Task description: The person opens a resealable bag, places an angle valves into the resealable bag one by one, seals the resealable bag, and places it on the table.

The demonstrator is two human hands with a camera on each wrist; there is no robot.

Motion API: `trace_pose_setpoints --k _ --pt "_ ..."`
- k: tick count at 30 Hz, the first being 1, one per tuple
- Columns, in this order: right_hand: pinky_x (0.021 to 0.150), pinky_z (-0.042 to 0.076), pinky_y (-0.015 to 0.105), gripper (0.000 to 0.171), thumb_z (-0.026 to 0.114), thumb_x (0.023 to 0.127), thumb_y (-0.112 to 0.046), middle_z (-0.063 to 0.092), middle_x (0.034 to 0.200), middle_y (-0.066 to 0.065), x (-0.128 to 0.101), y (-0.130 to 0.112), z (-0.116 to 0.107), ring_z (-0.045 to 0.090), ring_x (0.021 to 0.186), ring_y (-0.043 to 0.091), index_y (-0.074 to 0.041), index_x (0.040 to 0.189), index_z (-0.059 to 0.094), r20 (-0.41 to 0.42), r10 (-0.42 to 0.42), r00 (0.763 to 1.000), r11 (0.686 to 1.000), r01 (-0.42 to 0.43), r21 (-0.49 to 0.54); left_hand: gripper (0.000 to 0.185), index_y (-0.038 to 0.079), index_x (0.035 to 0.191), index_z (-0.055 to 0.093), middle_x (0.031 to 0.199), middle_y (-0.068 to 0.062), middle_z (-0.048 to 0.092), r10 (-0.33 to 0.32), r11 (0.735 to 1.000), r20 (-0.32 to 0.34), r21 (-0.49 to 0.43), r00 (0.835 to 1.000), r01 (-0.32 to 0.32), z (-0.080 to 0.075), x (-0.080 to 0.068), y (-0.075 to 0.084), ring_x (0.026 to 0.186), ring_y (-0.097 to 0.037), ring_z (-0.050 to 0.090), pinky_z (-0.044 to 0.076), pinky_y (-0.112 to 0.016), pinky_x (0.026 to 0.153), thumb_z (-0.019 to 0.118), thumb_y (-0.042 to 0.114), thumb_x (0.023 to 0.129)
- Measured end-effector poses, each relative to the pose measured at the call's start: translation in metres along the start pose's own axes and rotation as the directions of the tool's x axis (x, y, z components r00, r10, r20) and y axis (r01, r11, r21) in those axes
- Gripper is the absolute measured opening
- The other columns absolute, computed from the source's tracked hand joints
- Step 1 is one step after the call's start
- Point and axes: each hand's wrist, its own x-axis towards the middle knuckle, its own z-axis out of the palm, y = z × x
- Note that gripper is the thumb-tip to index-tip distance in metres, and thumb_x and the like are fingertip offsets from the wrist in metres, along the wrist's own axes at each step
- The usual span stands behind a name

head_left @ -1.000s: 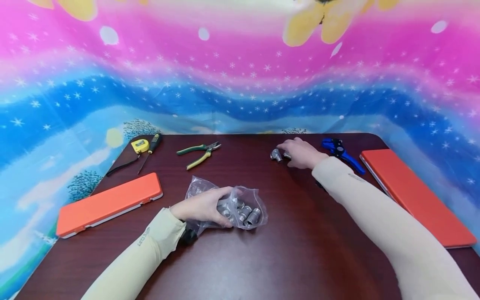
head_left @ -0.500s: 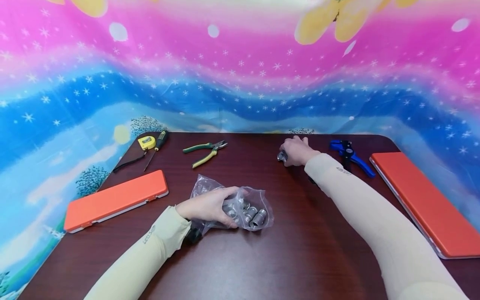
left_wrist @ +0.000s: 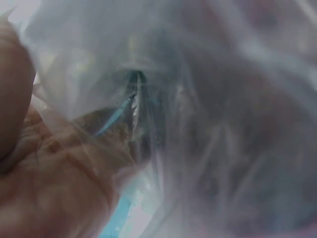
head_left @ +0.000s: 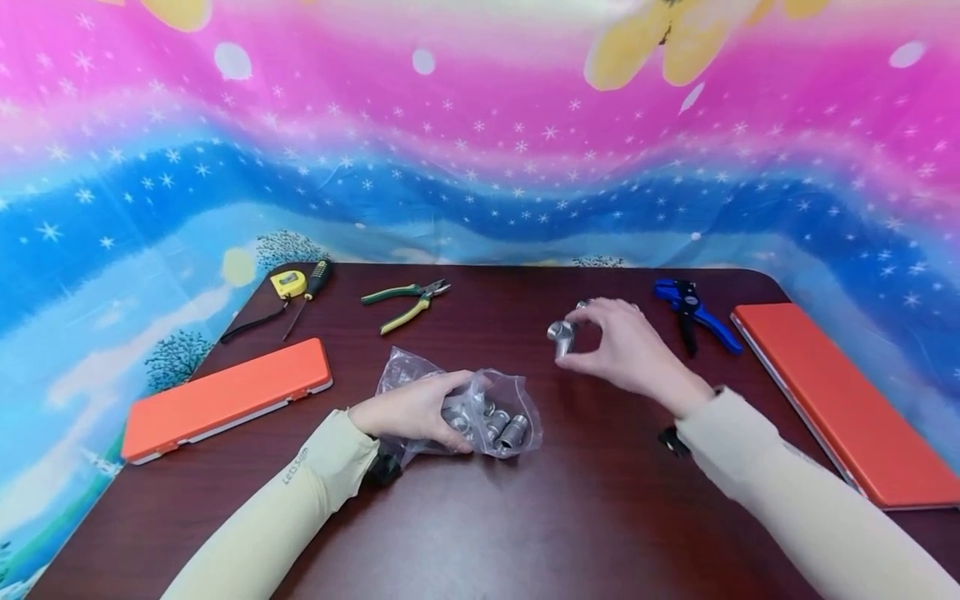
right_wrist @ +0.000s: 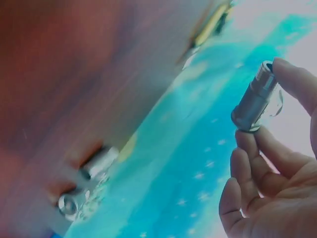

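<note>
My right hand (head_left: 618,343) pinches a silvery metal pipe fitting (head_left: 561,337) between thumb and fingertips, above the table. In the right wrist view this pipe fitting (right_wrist: 253,96) has a threaded end by the thumb and a bulging opposite end. Two more metal fittings (right_wrist: 99,162) lie on the table beyond, mostly behind the hand in the head view. My left hand (head_left: 412,411) grips a clear plastic bag (head_left: 517,396) on the table, with several metal fittings (head_left: 513,432) inside. Blurred plastic of the bag (left_wrist: 213,124) fills most of the left wrist view.
Green-and-yellow pliers (head_left: 411,304) lie behind the bag. At the back left are a yellow tape measure (head_left: 288,284) and a screwdriver (head_left: 311,287). Blue wire strippers (head_left: 693,312) lie at the back right. Orange cases flank the table, left (head_left: 228,398) and right (head_left: 840,400).
My right hand has picked up the pipe fitting at the back of the table and drawn it nearer. The left hand keeps its grip on the bag.
</note>
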Motion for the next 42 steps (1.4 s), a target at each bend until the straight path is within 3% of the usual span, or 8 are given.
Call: trace_pose_setpoints --k 5,10,22,27,30,34,38,42 --pt "0.098 0.045 0.050 0.056 0.090 0.071 -0.035 0.066 0.117 0.008 -0.040 -0.023 0.006 0.056 0.114 0.030 -0.008 0.117 0.070 -0.037 -0.022 0.999 0.998 0.024 0.058 0.094 0.008 0.145 0.043 0.140 -0.006 0.052 -0.011 1.000 -0.006 0.016 1.000 0.011 -0.001 -0.002 0.000 0.126 -0.019 0.050 0.041 -0.041 0.104 0.089 0.043 0.071" --pt "0.090 0.048 0.044 0.056 0.091 0.069 -0.036 0.066 0.105 0.000 -0.057 -0.041 0.024 0.058 0.101 0.021 -0.009 0.114 0.071 -0.063 -0.096 0.993 0.994 0.099 0.045 0.094 0.008 0.145 0.043 0.136 -0.004 0.055 -0.015 0.999 -0.007 0.029 1.000 0.015 0.001 -0.001 0.000 0.122 -0.015 0.052 0.042 -0.037 0.102 0.089 0.042 0.070" --pt "0.077 0.041 0.038 0.056 0.092 0.068 -0.037 0.066 0.102 -0.002 -0.042 -0.074 0.070 0.054 0.091 0.017 -0.010 0.113 0.073 -0.100 -0.229 0.968 0.973 0.229 -0.007 0.081 0.014 0.136 0.049 0.117 0.006 0.059 0.010 1.000 0.009 0.002 1.000 -0.010 0.000 0.001 -0.001 0.104 -0.010 0.057 0.046 -0.032 0.093 0.090 0.038 0.071" --pt "0.075 0.038 0.038 0.050 0.090 0.071 -0.036 0.067 0.102 -0.002 -0.043 -0.074 0.069 0.055 0.092 0.017 -0.011 0.112 0.075 -0.125 -0.267 0.956 0.964 0.264 -0.034 0.088 0.010 0.141 0.046 0.129 0.001 0.057 0.014 1.000 0.008 0.027 1.000 -0.014 0.000 0.000 -0.002 0.114 -0.012 0.055 0.044 -0.036 0.099 0.089 0.041 0.071" --pt "0.076 0.039 0.039 0.046 0.089 0.073 -0.032 0.068 0.100 -0.001 -0.045 -0.063 0.060 0.057 0.092 0.018 -0.010 0.111 0.075 -0.147 -0.260 0.954 0.966 0.257 -0.038 0.090 0.009 0.142 0.046 0.134 -0.001 0.056 0.008 0.999 0.004 0.034 1.000 -0.008 0.000 0.000 -0.001 0.119 -0.013 0.053 0.043 -0.036 0.102 0.090 0.040 0.070" --pt "0.087 0.044 0.046 0.039 0.085 0.079 -0.023 0.069 0.104 0.004 -0.043 -0.032 0.041 0.060 0.100 0.025 -0.007 0.112 0.074 -0.139 -0.209 0.968 0.978 0.206 -0.035 0.089 0.008 0.142 0.046 0.135 -0.002 0.055 0.008 0.999 0.004 0.048 1.000 -0.009 0.000 0.001 -0.002 0.121 -0.014 0.052 0.041 -0.036 0.104 0.090 0.039 0.070" --pt "0.102 0.038 0.055 0.035 0.079 0.085 -0.012 0.068 0.115 0.013 -0.028 0.016 0.017 0.056 0.114 0.036 -0.005 0.119 0.070 -0.057 -0.107 0.993 0.994 0.104 -0.044 0.090 0.007 0.143 0.045 0.137 -0.003 0.054 0.002 0.999 0.010 0.046 1.000 -0.002 0.000 0.001 -0.002 0.124 -0.015 0.050 0.040 -0.037 0.105 0.090 0.038 0.071" --pt "0.102 0.037 0.058 0.040 0.074 0.086 -0.002 0.063 0.122 0.020 -0.004 0.072 -0.003 0.051 0.119 0.043 -0.002 0.125 0.066 0.060 -0.058 0.996 0.988 0.066 -0.138 0.092 0.007 0.145 0.043 0.140 -0.005 0.052 -0.014 0.999 0.018 0.047 1.000 0.013 0.000 0.000 -0.001 0.127 -0.017 0.049 0.039 -0.039 0.106 0.089 0.039 0.071"
